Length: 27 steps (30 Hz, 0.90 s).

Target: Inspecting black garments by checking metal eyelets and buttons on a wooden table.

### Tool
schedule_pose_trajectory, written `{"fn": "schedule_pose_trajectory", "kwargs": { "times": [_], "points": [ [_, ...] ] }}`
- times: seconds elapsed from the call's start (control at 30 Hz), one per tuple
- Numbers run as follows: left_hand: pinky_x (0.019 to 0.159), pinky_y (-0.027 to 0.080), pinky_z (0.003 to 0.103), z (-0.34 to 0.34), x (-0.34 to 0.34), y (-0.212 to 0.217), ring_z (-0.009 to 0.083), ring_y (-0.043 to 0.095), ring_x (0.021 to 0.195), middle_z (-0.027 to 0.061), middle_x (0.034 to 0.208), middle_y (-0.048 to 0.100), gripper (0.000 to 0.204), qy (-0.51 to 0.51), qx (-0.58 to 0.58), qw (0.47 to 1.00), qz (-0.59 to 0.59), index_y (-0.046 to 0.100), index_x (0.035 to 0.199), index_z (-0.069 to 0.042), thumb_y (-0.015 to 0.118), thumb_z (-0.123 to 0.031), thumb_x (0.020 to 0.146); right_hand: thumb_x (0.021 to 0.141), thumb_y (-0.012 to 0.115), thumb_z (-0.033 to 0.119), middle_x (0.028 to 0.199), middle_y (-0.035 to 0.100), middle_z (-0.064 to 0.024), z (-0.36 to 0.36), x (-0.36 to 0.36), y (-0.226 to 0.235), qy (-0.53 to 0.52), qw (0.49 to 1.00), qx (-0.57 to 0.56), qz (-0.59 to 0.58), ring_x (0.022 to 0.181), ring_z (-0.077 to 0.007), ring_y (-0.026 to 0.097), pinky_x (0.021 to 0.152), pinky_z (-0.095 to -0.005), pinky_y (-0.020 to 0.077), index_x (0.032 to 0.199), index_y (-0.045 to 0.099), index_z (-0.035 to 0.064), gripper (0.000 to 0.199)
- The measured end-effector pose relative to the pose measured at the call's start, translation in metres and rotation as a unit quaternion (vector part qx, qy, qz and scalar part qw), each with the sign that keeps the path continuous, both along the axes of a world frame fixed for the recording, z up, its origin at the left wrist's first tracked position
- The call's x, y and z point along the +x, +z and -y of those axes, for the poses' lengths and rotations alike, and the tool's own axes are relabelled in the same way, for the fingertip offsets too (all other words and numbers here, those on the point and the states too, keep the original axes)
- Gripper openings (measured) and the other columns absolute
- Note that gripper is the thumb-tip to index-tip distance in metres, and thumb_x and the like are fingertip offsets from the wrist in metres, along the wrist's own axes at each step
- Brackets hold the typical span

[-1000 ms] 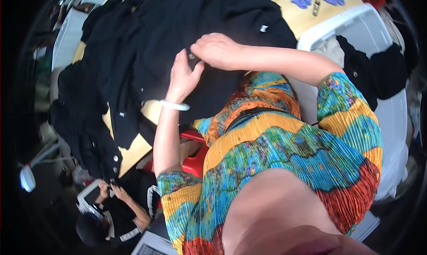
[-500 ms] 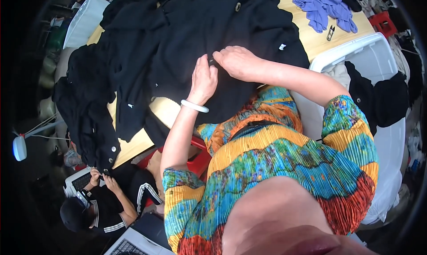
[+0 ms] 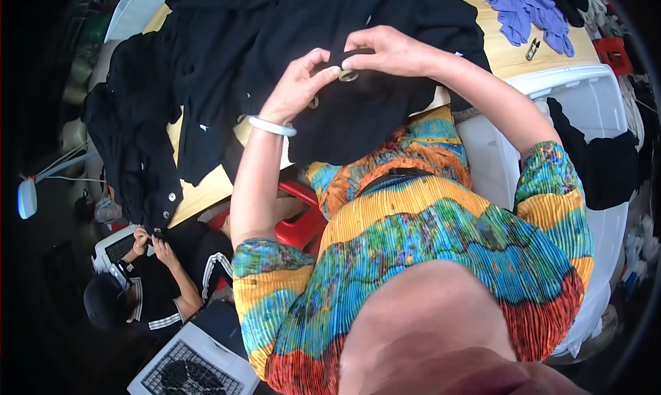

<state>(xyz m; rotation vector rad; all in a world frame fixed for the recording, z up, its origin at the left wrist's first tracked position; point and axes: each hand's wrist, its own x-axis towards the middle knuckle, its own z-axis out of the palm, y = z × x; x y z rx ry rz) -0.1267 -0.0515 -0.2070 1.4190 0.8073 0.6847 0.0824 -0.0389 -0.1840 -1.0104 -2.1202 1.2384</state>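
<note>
A black knit garment (image 3: 385,112) spreads over the table and hangs over its near edge. My left hand (image 3: 303,81), with a white bangle at the wrist, pinches the garment's edge between thumb and fingers. Close beside it, my right hand (image 3: 389,50) grips the same edge, its fingers curled over the cloth. A round brownish button (image 3: 348,75) shows on the cloth between my two thumbs. Another button (image 3: 314,102) sits lower, just by my left wrist.
Small snips (image 3: 533,48) lie at the far right beside purple cloth (image 3: 513,9). A white plastic bin (image 3: 564,80) with dark garments stands at my right. On the left, a co-worker (image 3: 110,298) handles another black garment (image 3: 138,140). A red stool (image 3: 303,223) is below the table.
Both hands have moved up and away from me, lifting the garment's edge, so the button between them now shows. The view has shifted slightly. The co-worker still holds the other garment.
</note>
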Motion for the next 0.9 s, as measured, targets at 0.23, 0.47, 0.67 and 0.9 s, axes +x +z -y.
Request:
{"fn": "schedule_pose_trajectory", "kwargs": {
  "times": [0.23,0.47,0.67,0.9],
  "points": [
    [0.054,0.038,0.022,-0.016,0.000,0.026,0.0043,0.042,0.058,-0.0019,0.060,0.045,0.019,0.028,0.074,0.966,-0.247,0.053,0.082,-0.001,0.063,-0.016,0.076,0.077,0.059,0.016,0.080,0.057,-0.0127,0.003,0.049,0.022,0.000,0.926,0.293,0.236,0.083,-0.0300,0.056,0.075,-0.0381,0.0448,0.085,0.058,0.0020,0.016],
    [0.068,0.048,0.037,-0.038,0.075,0.017,0.0282,0.058,0.081,0.0131,0.086,0.057,0.040,0.175,0.455,0.768,-0.415,0.055,0.090,-0.004,0.070,-0.035,0.069,0.075,0.055,0.005,0.076,0.053,-0.0122,0.001,0.048,-0.003,-0.026,0.878,0.401,0.260,0.080,-0.0278,0.054,0.078,-0.0359,0.0427,0.077,0.054,0.0019,0.004],
    [0.068,0.048,0.037,-0.051,0.079,0.011,0.0282,0.056,0.083,0.0125,0.082,0.055,0.020,0.231,0.489,0.746,-0.388,0.060,0.084,-0.004,0.063,-0.021,0.075,0.070,0.052,-0.001,0.078,0.050,-0.0123,-0.001,0.046,0.000,-0.055,0.884,0.399,0.238,0.080,-0.0279,0.051,0.075,-0.0368,0.0413,0.083,0.051,0.0017,0.014],
    [0.056,0.043,0.030,-0.056,0.073,0.015,0.0199,0.056,0.058,0.0083,0.067,0.060,0.022,0.246,0.261,0.899,-0.251,0.064,0.073,-0.002,0.063,-0.024,0.078,0.071,0.050,-0.003,0.080,0.050,-0.0123,-0.015,0.033,0.009,-0.074,0.897,0.420,0.116,0.081,-0.0292,0.051,0.076,-0.0369,0.0418,0.084,0.051,0.0015,0.014]
  ]
}}
